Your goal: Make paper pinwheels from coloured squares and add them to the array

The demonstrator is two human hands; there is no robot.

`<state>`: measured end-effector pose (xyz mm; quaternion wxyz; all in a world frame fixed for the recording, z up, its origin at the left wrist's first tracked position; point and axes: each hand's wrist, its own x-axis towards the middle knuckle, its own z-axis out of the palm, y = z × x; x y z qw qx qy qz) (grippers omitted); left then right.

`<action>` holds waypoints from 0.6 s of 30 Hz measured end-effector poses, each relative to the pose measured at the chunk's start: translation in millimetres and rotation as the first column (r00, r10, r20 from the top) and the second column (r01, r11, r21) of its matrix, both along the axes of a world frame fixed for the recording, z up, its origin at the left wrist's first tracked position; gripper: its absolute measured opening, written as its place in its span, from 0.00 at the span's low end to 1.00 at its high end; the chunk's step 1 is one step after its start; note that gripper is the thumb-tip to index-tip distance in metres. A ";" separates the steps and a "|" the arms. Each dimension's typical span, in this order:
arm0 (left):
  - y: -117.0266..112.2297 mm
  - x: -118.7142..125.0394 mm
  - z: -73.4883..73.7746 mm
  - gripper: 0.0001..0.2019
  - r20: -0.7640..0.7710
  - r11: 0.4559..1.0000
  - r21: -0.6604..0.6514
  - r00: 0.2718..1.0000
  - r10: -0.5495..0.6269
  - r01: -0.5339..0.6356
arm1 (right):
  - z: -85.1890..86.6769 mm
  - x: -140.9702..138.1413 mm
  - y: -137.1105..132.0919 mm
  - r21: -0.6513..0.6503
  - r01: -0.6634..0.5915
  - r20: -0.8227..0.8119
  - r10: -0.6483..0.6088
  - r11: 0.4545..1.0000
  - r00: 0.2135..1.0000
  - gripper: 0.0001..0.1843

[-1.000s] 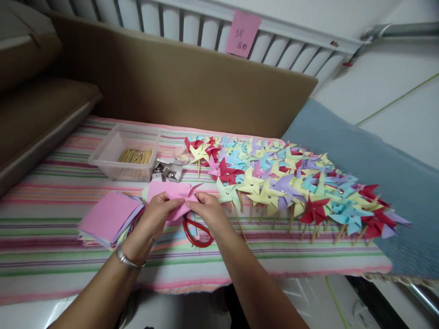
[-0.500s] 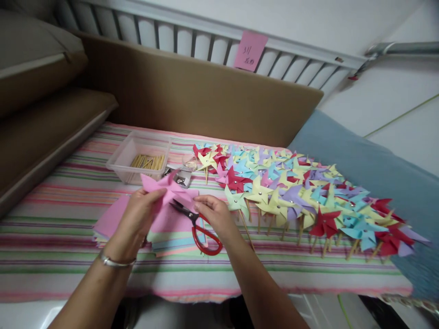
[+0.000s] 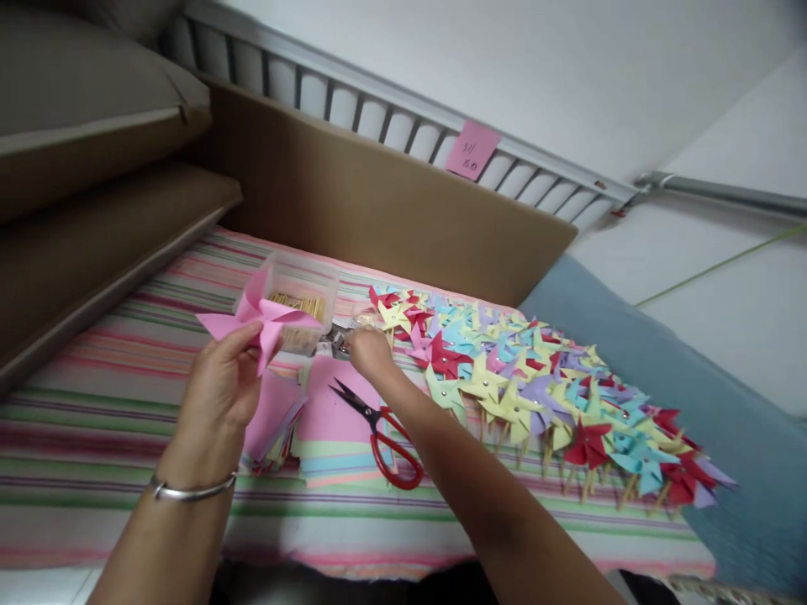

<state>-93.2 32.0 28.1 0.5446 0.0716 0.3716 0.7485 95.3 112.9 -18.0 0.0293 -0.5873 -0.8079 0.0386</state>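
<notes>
My left hand [image 3: 218, 382] pinches a folded pink paper pinwheel [image 3: 258, 318] and holds it up above the striped cloth. My right hand [image 3: 369, 351] reaches forward over a small pile of metal pins [image 3: 337, 340] beside the clear plastic box of wooden sticks [image 3: 301, 304]; its fingers curl down onto the pins, and I cannot make out anything in them. Red-handled scissors [image 3: 382, 437] lie open on a stack of coloured paper squares [image 3: 334, 428] just under my right forearm.
Several finished pinwheels [image 3: 530, 382] in red, yellow, blue and purple cover the right half of the striped cloth [image 3: 94, 420]. A brown cardboard panel [image 3: 378, 202] stands behind. Cushions [image 3: 76, 143] are at left, a blue blanket [image 3: 744, 395] at right.
My left hand lifted the pink pinwheel up and to the left. My right hand let go of it and reached forward to the pins near the box. The view tilted.
</notes>
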 end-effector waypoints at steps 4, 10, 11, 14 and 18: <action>-2.4 -8.3 5.8 0.09 0.039 1.000 0.007 0.999 0.001 -0.001 | -9.7 -23.5 20.5 -0.107 0.037 0.234 -0.011 0.994 0.972 0.14; -5.0 -17.0 10.4 0.10 0.033 0.999 0.026 0.999 -0.031 0.030 | -12.6 -38.1 32.0 -0.173 0.107 0.401 -0.029 0.979 0.916 0.16; -5.3 -18.1 10.9 0.10 0.046 0.999 0.021 0.999 -0.026 0.025 | -12.1 -39.0 32.3 -0.176 0.108 0.414 -0.026 0.979 0.910 0.16; -7.3 -20.4 13.1 0.11 0.095 1.000 -0.014 0.995 0.003 -0.001 | -11.3 -40.4 30.6 -0.170 0.109 0.445 -0.023 0.979 0.895 0.17; -11.3 -23.6 16.1 0.11 0.119 0.999 -0.022 0.993 0.026 -0.024 | -13.6 -40.8 25.5 -0.145 0.107 0.474 -0.026 0.984 0.880 0.17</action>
